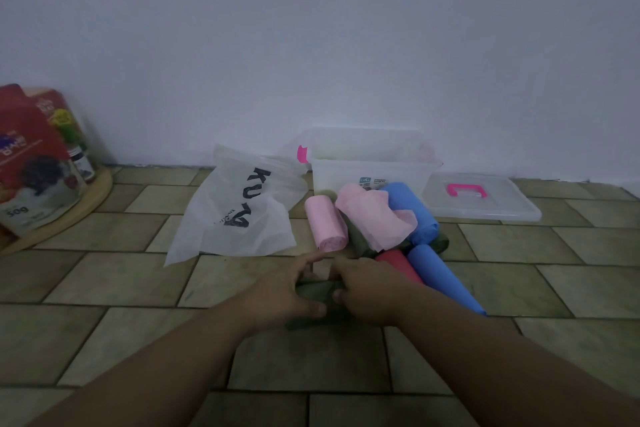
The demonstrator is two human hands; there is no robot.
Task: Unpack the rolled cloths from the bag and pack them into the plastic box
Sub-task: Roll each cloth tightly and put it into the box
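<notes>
A dark green rolled cloth (pixel 317 289) lies on the tiled floor between both my hands. My left hand (pixel 287 291) grips its left part and my right hand (pixel 363 291) grips its right part. Beyond them lies a heap of cloths: a pink roll (pixel 327 222), a loose pink cloth (pixel 375 217), two blue rolls (pixel 414 211) (pixel 445 279), a red roll (pixel 398 263) and more green cloth. The white bag (pixel 239 211) with black letters lies flat to the left. The clear plastic box (pixel 370 163) stands open by the wall.
The box's clear lid (pixel 481 199) with a pink handle lies on the floor to the right of the box. At the far left, red food packages (pixel 31 163) stand on a round wooden tray (pixel 79 208). A white wall runs behind everything.
</notes>
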